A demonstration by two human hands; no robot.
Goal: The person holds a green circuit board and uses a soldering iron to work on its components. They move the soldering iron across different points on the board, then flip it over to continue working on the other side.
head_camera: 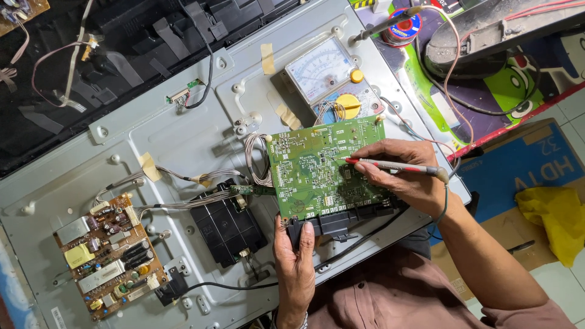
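Observation:
A green circuit board (320, 167) lies tilted on the grey metal back of a flat screen panel (183, 134). My left hand (295, 268) grips the black edge at the board's near side, thumb up against it. My right hand (405, 173) holds a red test probe (390, 164) like a pen, its tip touching the board's right half. A dark lead runs from the probe under my wrist. An analog multimeter (326, 76) with a yellow dial sits just beyond the board.
A brown power board (109, 256) with capacitors sits at the lower left, joined by ribbon wires. A black speaker box (225, 225) lies left of my hand. A solder reel (405, 27), a cardboard box (524, 170) and a yellow bag (557, 219) are at the right.

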